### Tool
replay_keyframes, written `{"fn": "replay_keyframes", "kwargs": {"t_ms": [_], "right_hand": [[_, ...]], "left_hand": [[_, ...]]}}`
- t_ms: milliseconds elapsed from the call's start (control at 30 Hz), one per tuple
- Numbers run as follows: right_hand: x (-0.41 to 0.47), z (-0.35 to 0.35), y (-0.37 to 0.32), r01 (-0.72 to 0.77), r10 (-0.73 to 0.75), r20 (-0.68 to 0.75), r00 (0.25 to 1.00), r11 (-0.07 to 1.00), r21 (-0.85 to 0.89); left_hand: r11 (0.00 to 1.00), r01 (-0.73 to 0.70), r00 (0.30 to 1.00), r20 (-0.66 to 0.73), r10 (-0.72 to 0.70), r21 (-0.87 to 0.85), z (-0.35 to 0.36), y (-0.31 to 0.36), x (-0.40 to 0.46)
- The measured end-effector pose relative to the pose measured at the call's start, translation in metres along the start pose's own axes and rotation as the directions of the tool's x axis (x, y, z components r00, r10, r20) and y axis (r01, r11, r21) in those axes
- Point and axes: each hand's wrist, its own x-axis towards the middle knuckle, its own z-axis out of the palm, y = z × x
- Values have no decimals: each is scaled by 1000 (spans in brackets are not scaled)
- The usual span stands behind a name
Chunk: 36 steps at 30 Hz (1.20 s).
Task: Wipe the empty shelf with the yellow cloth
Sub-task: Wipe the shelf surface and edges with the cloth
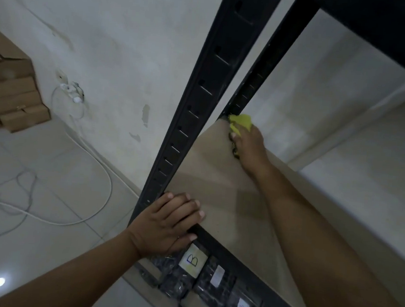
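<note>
White walls, marked with scuffs and a few chipped patches, enclose a room floored in pale glossy tiles (49,242) that catch one bright spot of reflected light. Against the left wall stands a stack of brown cardboard boxes (11,92), and a wall socket (66,86) beside them feeds white cables (90,168) that loop loosely across the floor toward a dark object at the left edge. A black metal rack fills the right side; its slotted front upright (196,103) and rear upright (262,68) rise at a slant past a bare, tan board shelf (220,194). The right hand (248,145) reaches deep to the shelf's far left corner, its grip clenched on the yellow cloth (241,122), which is pressed onto the board just at the foot of the rear upright. The left hand (168,221) lies flat and released over the shelf's front left corner, fingers spread on the board and thumb over the black front rail (241,259), grasping nothing. Below that rail, on the lower shelf, sit dark plastic-wrapped packets (212,284) with pale labels, one marked with a letter B (193,260).
</note>
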Motion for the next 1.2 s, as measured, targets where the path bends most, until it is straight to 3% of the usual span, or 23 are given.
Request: {"fn": "replay_keyframes", "kwargs": {"t_ms": [67,167,300,400,500,667,833,1033,1200], "right_hand": [[22,8,-8,-161,159,-40,986,985,-67],[34,26,-21,-232,232,-14,973,967,-103],[6,30,-40,-116,117,16,993,992,-53],[-33,30,-57,144,-138,85,987,987,-74],[-59,20,-65,243,-248,164,955,969,50],[-92,4,-85,218,-318,307,897,923,318],[-109,-5,-90,103,-331,443,833,880,464],[-132,-18,-83,102,-360,492,792,874,475],[-161,-30,-64,32,-294,478,828,875,482]], "left_hand": [[1000,23,1000,11,-23,-15,-1,1,0],[999,44,999,7,-43,-21,-2,0,0],[999,44,999,-14,-44,-9,-1,2,0],[999,47,999,4,-47,-4,1,3,-1],[998,57,998,26,-57,11,0,4,-6],[988,152,988,17,-153,39,-3,13,-10],[974,209,976,40,-213,83,-6,23,-13],[954,280,947,134,-293,107,-13,36,-15],[971,214,969,102,-225,101,-21,37,-10]]}}
